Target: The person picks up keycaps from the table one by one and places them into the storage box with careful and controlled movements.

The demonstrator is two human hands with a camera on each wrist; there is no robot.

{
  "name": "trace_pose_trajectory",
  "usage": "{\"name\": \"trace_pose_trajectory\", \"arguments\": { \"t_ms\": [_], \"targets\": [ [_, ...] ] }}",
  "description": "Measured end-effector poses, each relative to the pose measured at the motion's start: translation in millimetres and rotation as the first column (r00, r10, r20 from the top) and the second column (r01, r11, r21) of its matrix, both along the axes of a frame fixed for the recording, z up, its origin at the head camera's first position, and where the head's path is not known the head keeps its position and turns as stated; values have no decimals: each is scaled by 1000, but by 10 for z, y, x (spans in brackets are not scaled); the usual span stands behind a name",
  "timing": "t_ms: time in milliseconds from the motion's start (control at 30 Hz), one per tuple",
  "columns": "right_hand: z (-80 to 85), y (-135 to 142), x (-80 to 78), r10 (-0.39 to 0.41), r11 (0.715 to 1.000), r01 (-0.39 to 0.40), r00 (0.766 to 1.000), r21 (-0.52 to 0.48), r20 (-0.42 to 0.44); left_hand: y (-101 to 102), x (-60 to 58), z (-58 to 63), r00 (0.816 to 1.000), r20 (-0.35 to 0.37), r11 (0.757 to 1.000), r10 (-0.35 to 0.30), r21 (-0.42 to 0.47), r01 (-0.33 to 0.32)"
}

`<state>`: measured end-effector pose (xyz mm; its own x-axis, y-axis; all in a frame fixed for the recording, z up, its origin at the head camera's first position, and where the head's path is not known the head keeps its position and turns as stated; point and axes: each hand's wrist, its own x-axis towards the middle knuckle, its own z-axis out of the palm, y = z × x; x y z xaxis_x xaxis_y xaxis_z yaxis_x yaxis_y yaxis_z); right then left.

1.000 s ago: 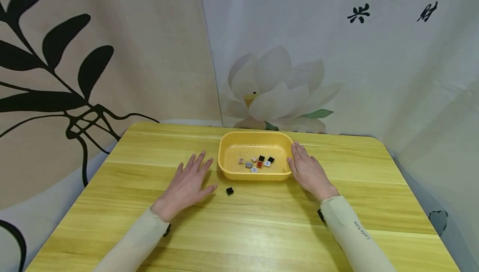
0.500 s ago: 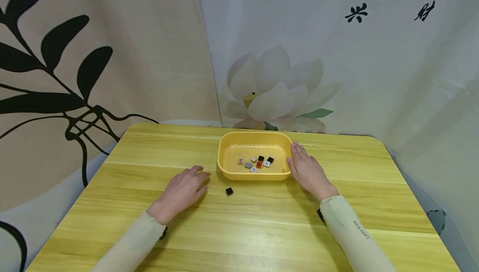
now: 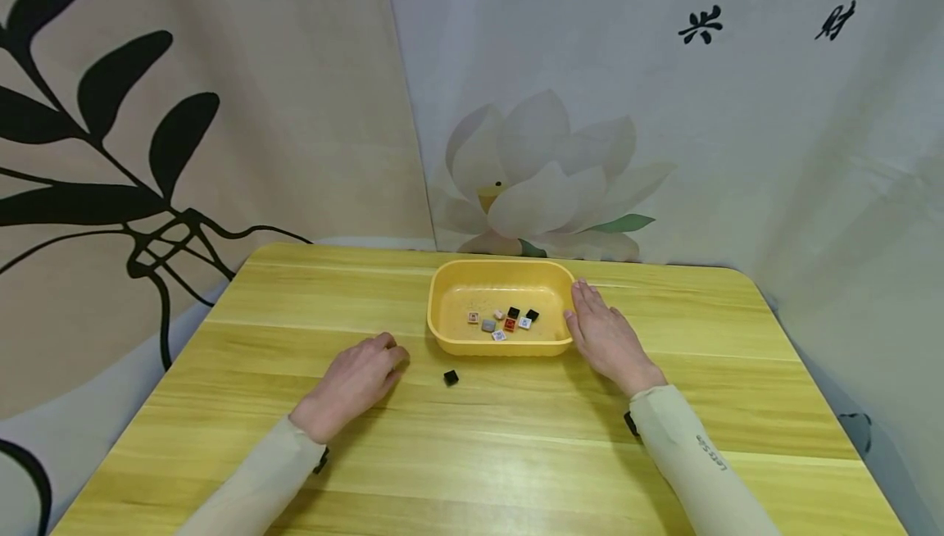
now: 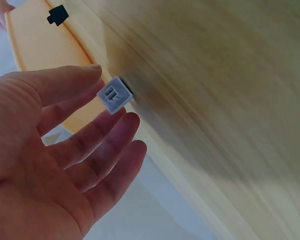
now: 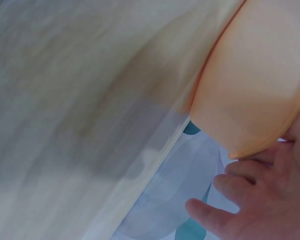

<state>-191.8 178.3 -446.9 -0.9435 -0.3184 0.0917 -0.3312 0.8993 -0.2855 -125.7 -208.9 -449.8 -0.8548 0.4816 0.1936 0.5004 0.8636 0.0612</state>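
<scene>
In the left wrist view, my left hand [image 4: 65, 145] has its fingers bent around a small grey square piece [image 4: 114, 96] with a raised mark on its face. Thumb and fingertips lie right at its edges; the head view hides this piece under the left hand [image 3: 352, 379]. Just right of that hand, a small black block [image 3: 451, 378] rests on the table. My right hand [image 3: 608, 339] lies with straight fingers against the right end of a yellow plastic bin [image 3: 501, 349]. Seen from the right wrist, those fingers [image 5: 235, 187] are beside the bin's rim.
Several small pieces lie in the bin, among them a red one [image 3: 510, 325], a grey one [image 3: 488, 326] and white ones with marks. The wooden table [image 3: 501, 454] meets a printed curtain [image 3: 332, 110] at its back edge.
My left hand has drawn back slightly, and its spread fingers have curled in toward the thumb. The right hand and the bin have stayed in place.
</scene>
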Motion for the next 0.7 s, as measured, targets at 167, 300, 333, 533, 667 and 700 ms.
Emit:
{"name": "trace_pose_trajectory", "arguments": {
  "t_ms": [167,300,333,533,667,700],
  "targets": [
    [-4,2,1,1,1000,-1,1000,0,-5,-9,19,-9,1000,24,999,-9,42,8],
    [-5,3,-1,-1,1000,1,1000,-5,0,-17,16,-16,999,33,998,-19,66,17],
    [-8,5,-3,-1,1000,1,1000,-6,0,-19,13,-20,999,36,997,-21,69,18],
    [-12,7,-9,5,1000,-5,1000,-4,-4,-23,-12,-36,998,58,997,-25,74,21],
    [-12,7,-11,7,1000,-7,1000,-4,-4,-8,-26,-16,998,62,997,-28,77,23],
    [-13,7,-11,7,1000,-7,1000,-4,-3,-3,-30,-7,998,57,997,-29,79,24]
  ]
}}
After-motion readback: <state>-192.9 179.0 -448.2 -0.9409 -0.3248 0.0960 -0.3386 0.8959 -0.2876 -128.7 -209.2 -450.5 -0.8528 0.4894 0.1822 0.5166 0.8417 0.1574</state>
